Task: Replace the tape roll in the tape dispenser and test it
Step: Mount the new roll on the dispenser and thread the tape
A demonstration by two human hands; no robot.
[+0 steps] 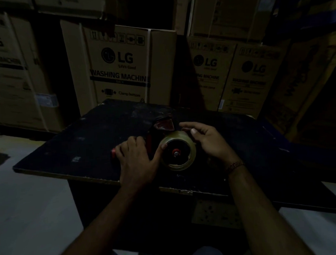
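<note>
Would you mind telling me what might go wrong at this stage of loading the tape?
The roll sits on the dispenser's hub, but it is too dim to tell whether it is fully seated; it could slip off during testing. The right hand works near the red front end, where a cutter may sit, so fingers could be nicked. The dispenser lies near the board's front edge.

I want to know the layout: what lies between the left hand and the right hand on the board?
In the head view, the tape roll, seated on the tape dispenser, lies between the left hand and right hand; both touch its rim.
</note>
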